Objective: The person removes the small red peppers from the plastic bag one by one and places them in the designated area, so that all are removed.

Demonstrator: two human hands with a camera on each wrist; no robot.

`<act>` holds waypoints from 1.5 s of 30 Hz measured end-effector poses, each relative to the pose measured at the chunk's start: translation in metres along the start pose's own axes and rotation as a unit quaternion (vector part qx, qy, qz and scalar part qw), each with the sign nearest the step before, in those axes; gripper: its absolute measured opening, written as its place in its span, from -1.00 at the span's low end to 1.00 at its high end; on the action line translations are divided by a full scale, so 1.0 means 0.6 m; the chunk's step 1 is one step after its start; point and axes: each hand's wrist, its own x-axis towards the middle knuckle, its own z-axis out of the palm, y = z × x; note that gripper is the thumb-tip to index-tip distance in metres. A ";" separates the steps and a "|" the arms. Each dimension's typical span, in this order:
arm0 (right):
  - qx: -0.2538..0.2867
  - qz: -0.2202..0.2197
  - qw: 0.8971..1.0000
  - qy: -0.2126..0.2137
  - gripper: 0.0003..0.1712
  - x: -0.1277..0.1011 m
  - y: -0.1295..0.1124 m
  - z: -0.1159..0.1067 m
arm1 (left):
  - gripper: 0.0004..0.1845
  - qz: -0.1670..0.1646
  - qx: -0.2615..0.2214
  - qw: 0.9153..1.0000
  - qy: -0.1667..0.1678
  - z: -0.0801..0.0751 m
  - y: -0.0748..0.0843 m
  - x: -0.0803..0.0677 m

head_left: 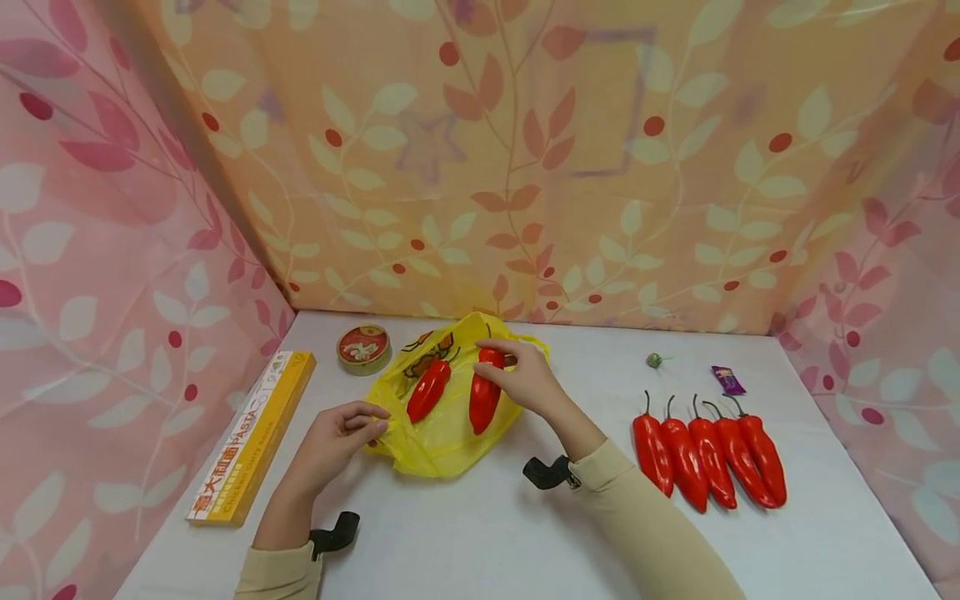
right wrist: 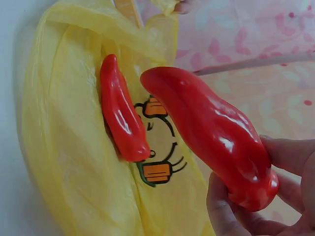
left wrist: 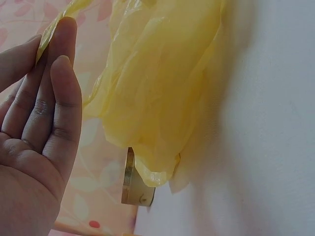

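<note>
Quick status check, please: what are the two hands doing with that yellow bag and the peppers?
Left hand pinches yellow bag edge. Right hand grips red pepper over bag. Nothing in the way.

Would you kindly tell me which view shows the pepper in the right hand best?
The right wrist view: the pepper fills the frame, pinched by the right hand. The head view shows it small; the left wrist view misses it.

Glossy red peppers (head_left: 708,454), a yellow bag (head_left: 442,433) with an orange-and-black cartoon print, white table (head_left: 487,533), leaf-patterned pink curtains (head_left: 112,250).
</note>
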 end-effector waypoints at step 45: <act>-0.068 0.105 0.992 0.027 -0.22 -0.153 0.103 -0.212 | -0.67 -0.007 0.001 1.000 0.000 0.004 -0.004 0.004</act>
